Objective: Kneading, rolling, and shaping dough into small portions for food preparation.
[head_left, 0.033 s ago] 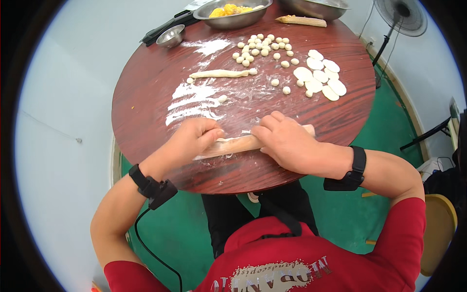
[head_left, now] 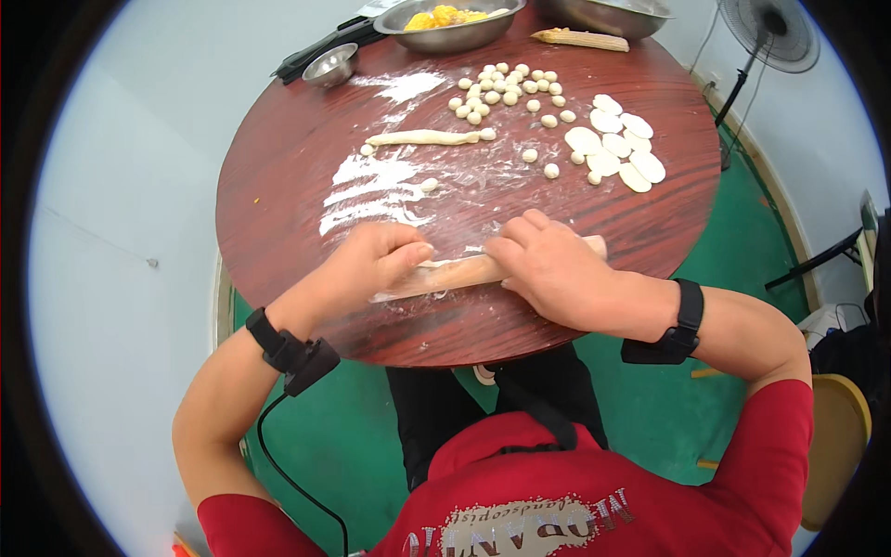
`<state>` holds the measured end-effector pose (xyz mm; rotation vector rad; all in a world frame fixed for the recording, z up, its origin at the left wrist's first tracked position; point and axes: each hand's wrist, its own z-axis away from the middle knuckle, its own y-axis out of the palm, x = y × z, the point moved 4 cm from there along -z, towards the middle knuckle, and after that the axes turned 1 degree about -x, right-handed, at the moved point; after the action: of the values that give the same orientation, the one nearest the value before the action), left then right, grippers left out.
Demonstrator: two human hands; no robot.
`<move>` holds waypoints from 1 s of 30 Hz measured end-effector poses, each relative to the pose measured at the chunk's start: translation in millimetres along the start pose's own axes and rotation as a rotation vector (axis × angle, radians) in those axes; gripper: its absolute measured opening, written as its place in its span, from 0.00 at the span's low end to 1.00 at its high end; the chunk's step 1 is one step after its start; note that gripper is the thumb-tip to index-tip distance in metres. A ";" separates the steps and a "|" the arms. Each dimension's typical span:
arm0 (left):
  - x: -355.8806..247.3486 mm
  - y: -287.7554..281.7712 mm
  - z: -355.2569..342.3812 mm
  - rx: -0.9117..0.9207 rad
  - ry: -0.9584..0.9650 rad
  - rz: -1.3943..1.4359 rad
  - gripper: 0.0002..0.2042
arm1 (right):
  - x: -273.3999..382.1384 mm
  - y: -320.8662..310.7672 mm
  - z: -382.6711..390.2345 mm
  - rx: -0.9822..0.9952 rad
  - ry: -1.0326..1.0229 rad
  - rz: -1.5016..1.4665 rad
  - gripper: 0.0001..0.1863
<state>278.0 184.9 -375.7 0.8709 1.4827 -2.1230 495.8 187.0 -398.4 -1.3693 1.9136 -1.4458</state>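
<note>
A pale wooden rolling pin [head_left: 464, 273] lies near the table's front edge. My right hand [head_left: 557, 271] rests over it with the fingers curled round the wood. My left hand [head_left: 376, 264] is closed in a pinch beside the pin's left part, at the edge of a thin piece of dough [head_left: 431, 264]; most of that dough is hidden by the pin and my fingers. Farther off lie a long dough rope [head_left: 422, 137], a cluster of small dough balls [head_left: 501, 88] and, to the right, several flattened dough rounds [head_left: 615, 145]. A single ball [head_left: 429, 185] sits in the flour.
White flour [head_left: 371, 190] streaks the round reddish table [head_left: 278, 204]. At the back stand a small metal bowl [head_left: 331, 67], a large bowl [head_left: 445, 37] holding yellow food, another metal bowl [head_left: 603, 17], and a corn cob [head_left: 580, 39]. A fan [head_left: 770, 32] stands beyond the right edge.
The whole view has shifted very slightly. My hands and the rolling pin keep almost the same place.
</note>
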 end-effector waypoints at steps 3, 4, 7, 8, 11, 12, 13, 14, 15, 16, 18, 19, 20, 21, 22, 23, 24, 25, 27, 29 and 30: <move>3.1 3.6 1.4 0.121 0.138 0.218 0.10 | -0.2 -8.4 1.8 0.000 -0.025 -0.006 0.12; 1.8 3.1 1.5 0.117 0.133 0.218 0.10 | -1.4 -9.4 2.3 0.000 -0.029 -0.010 0.12; -2.9 3.5 1.8 0.119 0.157 0.040 0.07 | -2.6 -12.4 2.9 0.012 -0.040 -0.013 0.13; -0.8 4.8 0.9 0.118 0.130 0.034 0.07 | -1.8 -14.2 3.1 0.022 -0.047 -0.006 0.12; 5.3 9.5 -1.6 0.119 0.075 0.130 0.06 | -0.9 -17.2 4.0 0.031 -0.058 0.004 0.12; 7.4 11.0 -2.6 0.120 0.047 0.233 0.06 | -0.8 -18.3 4.4 0.029 -0.062 0.007 0.11; 8.4 11.6 -4.1 0.119 0.047 0.234 0.06 | -0.9 -19.8 4.4 0.029 -0.063 0.007 0.11; 10.6 11.7 -6.2 0.115 0.006 0.299 0.06 | -0.3 -22.3 4.5 0.017 -0.082 0.031 0.11; 12.8 12.1 -7.9 0.110 -0.036 0.364 0.07 | 0.2 -24.7 4.5 0.005 -0.100 0.055 0.10; 14.0 13.0 -9.4 0.109 -0.036 0.364 0.07 | -0.1 -26.2 4.2 0.004 -0.102 0.056 0.10; 19.0 17.1 -11.2 0.142 -0.159 0.644 0.07 | 0.2 -28.7 3.7 0.000 -0.133 0.119 0.11; 15.4 16.9 -10.0 0.141 -0.159 0.644 0.07 | 0.1 -30.3 3.9 0.000 -0.135 0.119 0.11; 7.9 17.8 -7.1 0.190 -0.138 0.704 0.07 | 0.5 -31.9 4.3 -0.006 -0.142 0.115 0.11; 2.8 19.0 -5.4 0.238 -0.118 0.764 0.07 | 0.7 -33.2 4.8 -0.012 -0.149 0.111 0.12; 4.9 19.5 -6.4 0.235 -0.118 0.765 0.07 | 1.0 -33.5 4.8 -0.012 -0.152 0.110 0.12; 8.3 21.6 -8.3 0.262 -0.102 0.720 0.06 | 1.3 -33.9 5.0 -0.015 -0.159 0.099 0.12; 10.8 23.4 -9.1 0.289 -0.087 0.674 0.06 | 1.6 -33.9 5.4 -0.019 -0.166 0.089 0.12; 11.5 24.9 -9.7 0.288 -0.086 0.676 0.06 | 1.0 -34.2 6.8 -0.018 -0.167 0.089 0.12; 14.7 29.6 -9.5 0.280 -0.198 0.844 0.06 | 0.5 -34.6 9.9 -0.011 -0.178 0.087 0.12; 14.7 33.7 -12.3 0.217 -0.263 0.863 0.06 | 1.8 -37.0 12.1 -0.012 -0.201 0.105 0.13; 16.1 35.0 -13.7 0.155 -0.329 0.881 0.06 | 2.8 -38.5 13.5 -0.013 -0.222 0.123 0.14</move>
<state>292.4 185.7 -413.9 0.9346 0.5902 -1.5981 522.8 177.8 -369.1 -1.3315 1.8329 -1.1728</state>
